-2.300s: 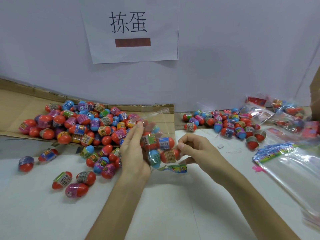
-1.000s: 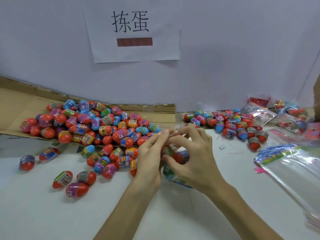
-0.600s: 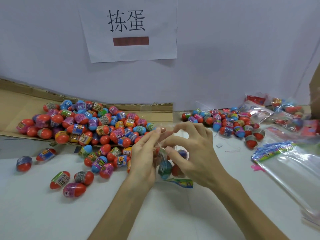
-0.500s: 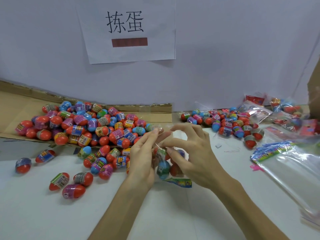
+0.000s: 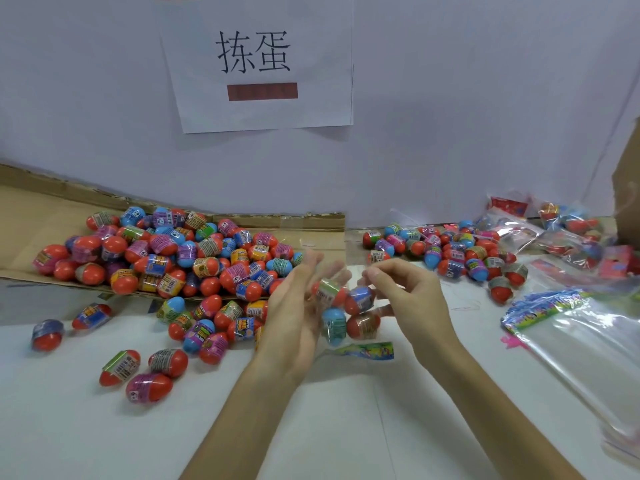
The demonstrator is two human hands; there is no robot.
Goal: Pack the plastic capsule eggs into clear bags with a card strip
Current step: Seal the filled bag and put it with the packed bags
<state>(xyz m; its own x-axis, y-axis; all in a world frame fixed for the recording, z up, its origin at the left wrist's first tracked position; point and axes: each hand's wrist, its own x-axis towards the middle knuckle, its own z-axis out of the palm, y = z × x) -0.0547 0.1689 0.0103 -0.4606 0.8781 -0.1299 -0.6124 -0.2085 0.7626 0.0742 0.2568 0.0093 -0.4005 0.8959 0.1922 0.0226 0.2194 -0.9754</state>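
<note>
A clear bag (image 5: 346, 315) holding four capsule eggs sits between the person's two hands, just above the white table (image 5: 311, 431), with its printed card strip (image 5: 367, 350) at the lower end. The left hand (image 5: 294, 318) is flat, its fingers straight and blurred, the palm laid against the bag's left side without gripping it. The right hand (image 5: 410, 296) has its fingers curled, thumb and forefinger meeting at the bag's upper right corner in a pinch on the film, though blur makes the exact contact hard to read. To the left a large pile of loose capsule eggs (image 5: 180, 258) spills from a flattened cardboard sheet (image 5: 31, 216) onto the table, with a few strays lying apart near the left edge. A smaller pile of eggs (image 5: 450, 252) lies at the back on the right, beside filled bags (image 5: 561, 226) against the wall. A stack of empty clear bags (image 5: 581, 344) with card strips lies at the right edge. A paper sign (image 5: 258, 60) with two printed characters hangs on the wall.
</note>
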